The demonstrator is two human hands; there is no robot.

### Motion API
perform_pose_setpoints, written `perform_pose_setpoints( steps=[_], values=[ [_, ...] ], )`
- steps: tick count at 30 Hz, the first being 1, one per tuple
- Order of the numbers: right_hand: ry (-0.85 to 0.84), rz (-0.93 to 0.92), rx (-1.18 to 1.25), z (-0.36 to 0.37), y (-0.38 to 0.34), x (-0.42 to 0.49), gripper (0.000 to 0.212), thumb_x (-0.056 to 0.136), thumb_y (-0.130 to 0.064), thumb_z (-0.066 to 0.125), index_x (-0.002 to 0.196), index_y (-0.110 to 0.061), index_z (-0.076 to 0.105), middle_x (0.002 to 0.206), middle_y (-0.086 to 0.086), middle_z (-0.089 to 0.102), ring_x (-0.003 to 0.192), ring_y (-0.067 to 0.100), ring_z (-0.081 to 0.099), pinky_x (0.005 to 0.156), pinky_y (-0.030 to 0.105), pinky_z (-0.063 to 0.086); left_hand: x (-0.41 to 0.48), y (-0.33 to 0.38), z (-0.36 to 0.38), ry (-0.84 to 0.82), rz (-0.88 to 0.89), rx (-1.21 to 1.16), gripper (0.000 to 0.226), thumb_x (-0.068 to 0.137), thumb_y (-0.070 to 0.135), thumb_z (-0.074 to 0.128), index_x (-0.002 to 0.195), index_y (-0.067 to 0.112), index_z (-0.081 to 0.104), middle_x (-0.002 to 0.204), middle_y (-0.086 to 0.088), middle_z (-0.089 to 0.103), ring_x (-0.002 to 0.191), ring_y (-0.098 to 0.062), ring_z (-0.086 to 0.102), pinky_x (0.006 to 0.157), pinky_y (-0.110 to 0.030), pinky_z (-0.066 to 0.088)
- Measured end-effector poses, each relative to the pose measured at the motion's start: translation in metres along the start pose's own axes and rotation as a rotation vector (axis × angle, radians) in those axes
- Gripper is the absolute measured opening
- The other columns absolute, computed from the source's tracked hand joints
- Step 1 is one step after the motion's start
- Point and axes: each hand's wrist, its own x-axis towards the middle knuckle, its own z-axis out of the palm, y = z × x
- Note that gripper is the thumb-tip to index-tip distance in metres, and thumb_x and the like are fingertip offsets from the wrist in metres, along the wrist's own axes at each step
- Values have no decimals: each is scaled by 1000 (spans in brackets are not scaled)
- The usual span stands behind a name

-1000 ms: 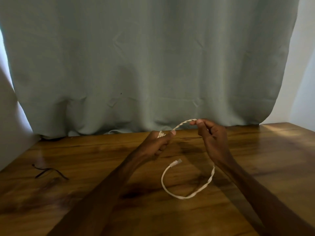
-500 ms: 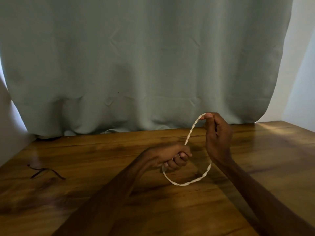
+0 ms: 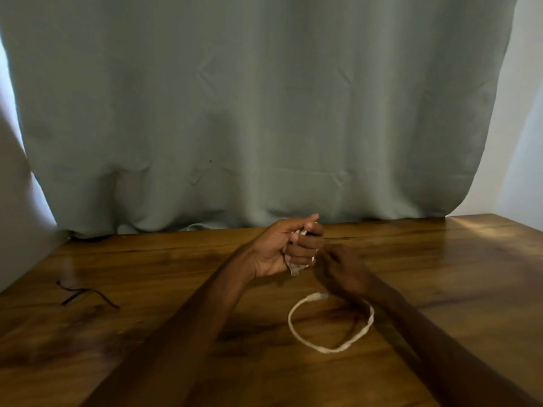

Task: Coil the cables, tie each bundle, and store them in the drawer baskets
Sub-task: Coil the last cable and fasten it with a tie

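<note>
A white braided cable (image 3: 324, 349) is partly coiled inside my left hand (image 3: 282, 251), which grips the bundle in a fist above the wooden table (image 3: 176, 268). The rest of the cable hangs in a loose loop down to the table, its plug end (image 3: 320, 295) free. My right hand (image 3: 342, 270) is blurred and sits just right of the left fist. Its fingers curl on the strand that rises from behind my right wrist. A thin black tie (image 3: 85, 295) lies on the table at the left.
A grey-green curtain (image 3: 264, 113) hangs along the table's far edge. A pale wall (image 3: 526, 142) stands at the right, and the table's far right corner (image 3: 493, 218) catches light. No drawer or basket is in view.
My left hand turned palm up and rose with more cable wound in its fist. My right hand dropped from above to beside it, and the free loop now lies lower on the table.
</note>
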Motion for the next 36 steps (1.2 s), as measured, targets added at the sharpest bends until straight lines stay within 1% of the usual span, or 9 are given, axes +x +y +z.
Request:
perform_pose_setpoints(
  steps=[3,8,12,16,19,26,29,32,36],
  values=[
    [-146,20,-15,16,-13,-4,38,110,-31,38,91,-26,71,86,-6,72,75,3,66,70,23,49,0,1,-4,91,192,-28,20,105,24,38,91,17,51,57,12,44,39,-5,23,40,-17,22],
    [-204,-101,-2,28,-35,-12,30,110,-27,41,102,-20,69,90,-3,71,77,14,66,72,37,55,3,4,-4,347,355,-65,26,107,18,31,99,13,55,64,8,52,43,-3,43,43,-15,35],
    [-209,-200,-36,29,-49,-15,27,108,-28,43,106,-19,67,95,-6,71,82,6,66,76,31,54,2,5,-6,551,468,-75,28,107,15,35,102,6,61,85,-7,69,62,-17,68,54,-21,55],
    [-255,-243,-95,29,-61,-18,23,107,-28,45,105,-21,66,92,-11,68,79,0,62,69,18,47,4,7,-12,744,577,14,25,108,11,36,90,8,53,100,-20,69,56,-25,70,49,-24,56],
    [-211,-237,-154,25,-66,-18,21,106,-26,48,99,-21,68,80,-17,60,69,-5,56,60,11,34,3,7,-17,792,585,91,27,109,12,35,86,11,49,102,-20,69,53,-23,69,47,-24,54],
    [-195,-209,-161,8,-64,-13,22,103,-30,54,92,-31,72,78,-13,68,72,2,61,63,18,38,-1,2,-37,875,558,386,17,110,13,34,95,11,42,93,-16,71,51,-20,68,46,-25,54],
    [-120,-214,-172,-1,-62,-9,20,101,-30,57,93,-30,75,73,-16,66,68,1,59,59,16,33,-13,0,-54,939,506,363,12,109,13,35,99,9,40,84,-17,71,43,-21,63,42,-26,52],
    [-46,-237,-174,-5,-59,-8,24,103,-36,53,94,-29,75,76,-13,70,67,4,61,57,17,35,-22,-1,-58,973,427,407,14,108,15,39,100,9,48,66,-11,71,43,-18,58,42,-21,46],
    [150,-298,-246,-4,-48,-7,35,100,-44,44,96,-27,73,73,-8,71,59,8,58,55,27,33,-17,-8,-42,890,270,605,18,106,19,42,99,8,54,59,-9,62,40,-19,54,38,-18,37]
  ],
)
